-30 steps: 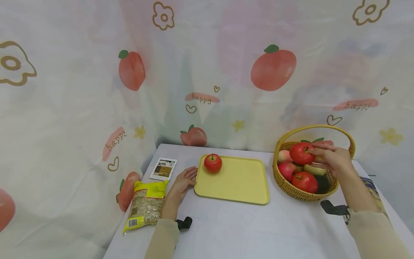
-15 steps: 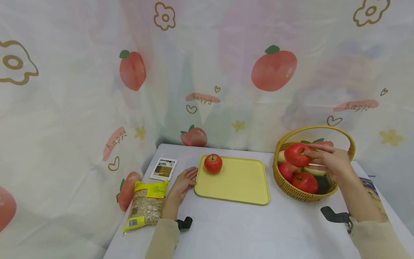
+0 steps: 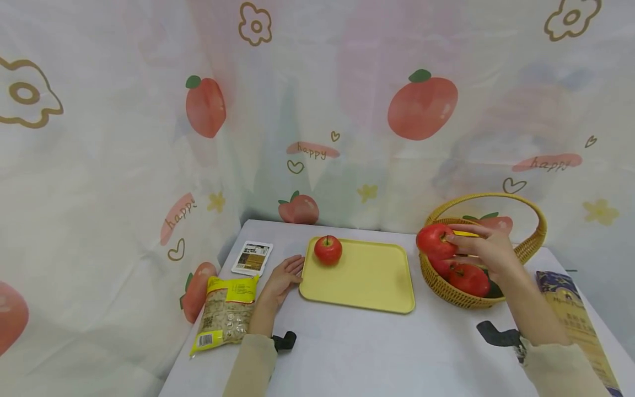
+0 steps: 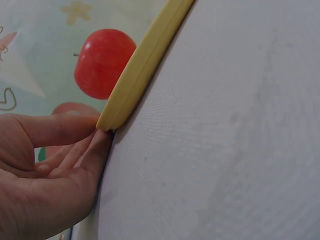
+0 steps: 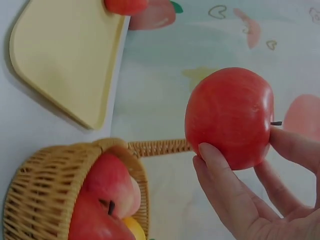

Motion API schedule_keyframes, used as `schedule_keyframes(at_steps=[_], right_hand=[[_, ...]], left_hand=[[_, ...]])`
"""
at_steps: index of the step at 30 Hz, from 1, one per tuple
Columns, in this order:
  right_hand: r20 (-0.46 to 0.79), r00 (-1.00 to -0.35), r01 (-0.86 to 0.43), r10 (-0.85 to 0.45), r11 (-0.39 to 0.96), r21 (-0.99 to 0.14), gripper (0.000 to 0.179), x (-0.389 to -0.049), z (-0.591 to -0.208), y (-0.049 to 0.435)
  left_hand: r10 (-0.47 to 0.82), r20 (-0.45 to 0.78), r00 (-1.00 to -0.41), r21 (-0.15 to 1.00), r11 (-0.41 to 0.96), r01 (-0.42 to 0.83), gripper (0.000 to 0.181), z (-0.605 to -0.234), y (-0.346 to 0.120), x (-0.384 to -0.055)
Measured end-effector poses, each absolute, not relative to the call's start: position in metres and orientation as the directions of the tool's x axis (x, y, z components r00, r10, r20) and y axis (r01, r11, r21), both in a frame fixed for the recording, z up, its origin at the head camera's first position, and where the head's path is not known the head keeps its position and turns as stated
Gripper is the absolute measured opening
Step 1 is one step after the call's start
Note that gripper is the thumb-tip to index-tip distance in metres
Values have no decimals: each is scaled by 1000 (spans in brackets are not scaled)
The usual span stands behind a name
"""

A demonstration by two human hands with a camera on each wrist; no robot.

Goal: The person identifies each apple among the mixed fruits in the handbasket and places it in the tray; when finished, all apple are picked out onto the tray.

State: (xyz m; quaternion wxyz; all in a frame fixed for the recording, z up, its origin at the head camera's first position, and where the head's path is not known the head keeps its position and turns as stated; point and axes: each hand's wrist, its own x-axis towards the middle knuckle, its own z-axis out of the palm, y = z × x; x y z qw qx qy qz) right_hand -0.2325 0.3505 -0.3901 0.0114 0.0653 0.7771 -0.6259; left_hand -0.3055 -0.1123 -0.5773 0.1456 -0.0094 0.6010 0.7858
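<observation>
My right hand (image 3: 483, 251) holds a red apple (image 3: 436, 241) by its sides, over the left rim of the wicker basket (image 3: 456, 296); the right wrist view shows this apple (image 5: 230, 117) between thumb and fingers, stem toward the thumb. Inside the basket lie several fruits, among them another red apple (image 3: 468, 279), partly hidden by my hand. My left hand (image 3: 283, 280) rests at the left edge of the yellow tray (image 3: 367, 275), fingers nearly straight, and in the left wrist view its thumb tip touches the tray rim (image 4: 135, 82). One red apple (image 3: 328, 250) sits in the tray's back left corner.
Left of the tray lie a small white packet (image 3: 251, 258) and a yellow plastic bag (image 3: 225, 314) of pale contents. A long blue and tan package (image 3: 577, 325) lies at the right edge, partly behind my right arm. A printed cloth backdrop (image 3: 367, 110) rises behind the table.
My right hand has carried the held apple left, from over the basket's middle to its left rim, uncovering more of the package at the right. My left hand stays at the tray.
</observation>
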Motion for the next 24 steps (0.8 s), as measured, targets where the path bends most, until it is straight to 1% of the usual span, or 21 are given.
schedule_keyframes(at_steps=[6,11,16,24], right_hand=[[-137,-987,151,83,204,-967,36,-238,-394,332],[-165,-984,178,73,233,-956,53,-246,-400,318],[-193,-980,198,45,195,-961,67,-256,-403,303],[-226,-974,227,23,141,-964,68,-273,-412,283]], left_hand=[[219,-190,-957,943,-232,-240,77,-577,-113,-305],[223,-188,-957,941,-237,-240,76,-577,-113,-304],[224,-189,-956,940,-240,-242,77,-576,-113,-304],[229,-190,-955,937,-248,-246,79,-573,-113,-305]])
